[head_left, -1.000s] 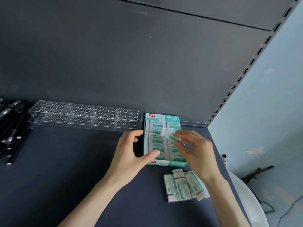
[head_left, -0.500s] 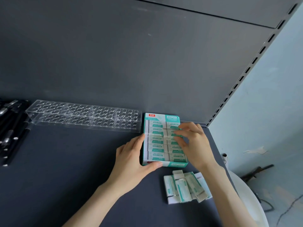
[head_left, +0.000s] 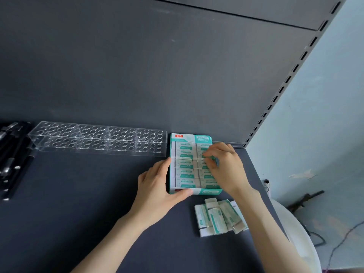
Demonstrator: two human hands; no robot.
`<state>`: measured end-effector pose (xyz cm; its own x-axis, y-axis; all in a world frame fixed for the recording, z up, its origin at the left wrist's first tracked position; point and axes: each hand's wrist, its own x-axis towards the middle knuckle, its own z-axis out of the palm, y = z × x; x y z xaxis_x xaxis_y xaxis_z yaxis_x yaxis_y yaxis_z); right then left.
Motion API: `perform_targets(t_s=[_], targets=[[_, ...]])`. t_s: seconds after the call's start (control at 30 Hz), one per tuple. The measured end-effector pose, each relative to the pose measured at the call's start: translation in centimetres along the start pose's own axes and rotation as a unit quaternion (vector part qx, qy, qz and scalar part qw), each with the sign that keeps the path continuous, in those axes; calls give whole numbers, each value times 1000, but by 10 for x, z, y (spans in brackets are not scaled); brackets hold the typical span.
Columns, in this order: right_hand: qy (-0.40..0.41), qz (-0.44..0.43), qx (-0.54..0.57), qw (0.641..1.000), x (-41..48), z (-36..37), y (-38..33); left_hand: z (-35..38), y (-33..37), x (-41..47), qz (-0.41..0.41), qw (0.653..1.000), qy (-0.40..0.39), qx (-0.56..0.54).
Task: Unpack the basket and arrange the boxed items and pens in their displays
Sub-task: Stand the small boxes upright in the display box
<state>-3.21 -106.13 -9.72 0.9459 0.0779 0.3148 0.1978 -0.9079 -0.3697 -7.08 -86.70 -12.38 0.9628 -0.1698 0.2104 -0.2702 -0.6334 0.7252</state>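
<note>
A teal and white display box [head_left: 192,137] stands on the dark shelf against the back panel, filled with two rows of small boxed items [head_left: 184,164]. My left hand [head_left: 157,188] holds the box by its left side and front corner, thumb on the front edge. My right hand [head_left: 226,166] reaches into the right row and pinches one small boxed item there with its fingertips. Several loose boxed items [head_left: 218,217] lie in a small pile on the shelf just in front of the display box. Black pens [head_left: 11,158] lie at the far left.
A clear acrylic pen holder [head_left: 98,139] with many round holes stands along the back, left of the display box. The shelf's right edge [head_left: 262,186] is close beside my right wrist. A white round basket rim [head_left: 303,237] shows below right. Slotted shelf upright [head_left: 283,83] rises at right.
My left hand slid from the box's top face down to its left side and front corner. My right hand moved slightly back along the right row, still working a small box.
</note>
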Motion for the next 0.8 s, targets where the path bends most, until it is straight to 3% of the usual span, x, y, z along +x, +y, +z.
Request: perform_targets(t_s=[0.33,0.47,0.57,0.8], targets=[[75,53,197,976,-70,-31,1,-3,36,-40,17,995,94,-27],[28,67,203,977,-102,-37,12,21,53,-65,-1,997,71,-41],[-28,67,183,981,-120,-37,22,38,67,-74,-17,996,87,6],[-47,38,192,980,-128,-34,30,54,75,-80,-60,989,80,111]])
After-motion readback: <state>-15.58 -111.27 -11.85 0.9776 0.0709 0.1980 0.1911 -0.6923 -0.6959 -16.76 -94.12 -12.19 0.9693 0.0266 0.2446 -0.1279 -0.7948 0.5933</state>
